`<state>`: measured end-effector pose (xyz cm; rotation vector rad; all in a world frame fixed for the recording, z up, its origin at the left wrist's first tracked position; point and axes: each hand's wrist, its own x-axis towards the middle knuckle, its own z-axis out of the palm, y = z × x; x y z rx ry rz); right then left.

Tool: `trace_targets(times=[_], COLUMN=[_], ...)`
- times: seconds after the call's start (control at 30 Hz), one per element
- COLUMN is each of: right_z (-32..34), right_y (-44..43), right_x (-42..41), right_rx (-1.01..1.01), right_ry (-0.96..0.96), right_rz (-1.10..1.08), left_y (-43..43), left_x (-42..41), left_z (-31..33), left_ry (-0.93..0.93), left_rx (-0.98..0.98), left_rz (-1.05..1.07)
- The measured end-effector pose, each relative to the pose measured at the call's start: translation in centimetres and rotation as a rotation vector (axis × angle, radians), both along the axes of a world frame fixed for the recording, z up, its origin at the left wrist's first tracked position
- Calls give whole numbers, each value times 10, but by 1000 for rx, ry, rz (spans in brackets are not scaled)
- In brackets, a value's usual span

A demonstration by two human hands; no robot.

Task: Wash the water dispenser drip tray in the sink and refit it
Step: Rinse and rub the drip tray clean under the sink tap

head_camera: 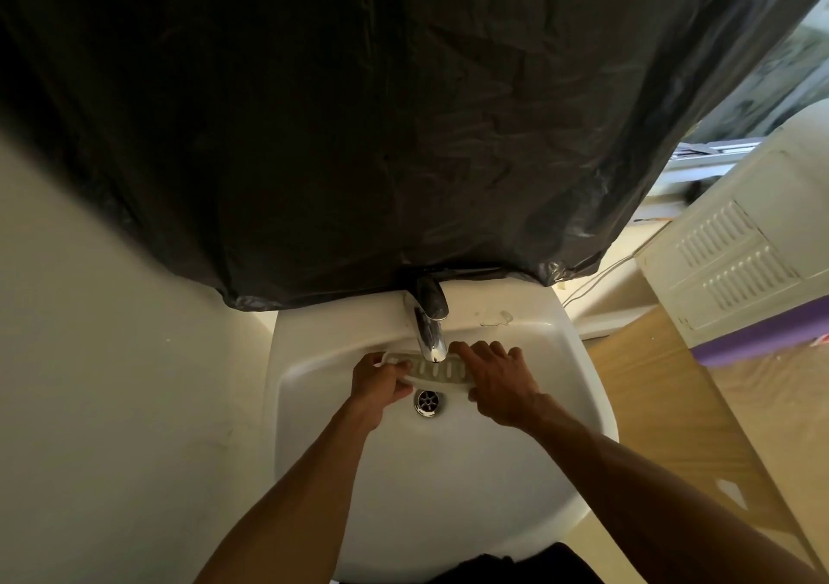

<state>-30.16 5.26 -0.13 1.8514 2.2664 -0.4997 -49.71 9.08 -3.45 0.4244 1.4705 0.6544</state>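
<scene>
The white slotted drip tray is held level over the white sink, right under the chrome tap spout. My left hand grips the tray's left end with curled fingers. My right hand lies on the tray's right end, fingers spread over its top and thumb below the edge. Below the tray sits the metal drain. I cannot make out any running water.
A black plastic sheet hangs over the wall above the tap. A white appliance with vent slots stands on a wooden surface to the right, beside a purple edge. A pale wall closes the left side.
</scene>
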Motion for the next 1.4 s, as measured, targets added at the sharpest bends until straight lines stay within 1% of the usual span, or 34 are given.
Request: trace_targets(times=[0.3, 0.53, 0.67, 1.0, 1.1, 1.2, 1.4], right_z=[1, 1, 0, -2, -3, -4, -7], right_y=[-9, -11, -13, -9, -7, 2, 27], right_x=[3, 5, 2, -1, -1, 0, -17], right_rx=[-23, -75, -119, -121, -133, -166, -309], right_ry=[37, 8, -4, 4, 17, 61, 116], right_rz=[103, 206, 198, 160, 133, 94, 56], left_y=[4, 9, 8, 8, 8, 7, 7], left_x=[2, 3, 4, 4, 6, 7, -7], left_z=[0, 3, 4, 3, 4, 7, 8], left_ry=[55, 48, 37, 25, 0, -19, -33], left_rx=[3, 11, 3, -14, -47, -115, -178], left_rz=[-64, -62, -72, -69, -13, 110, 239])
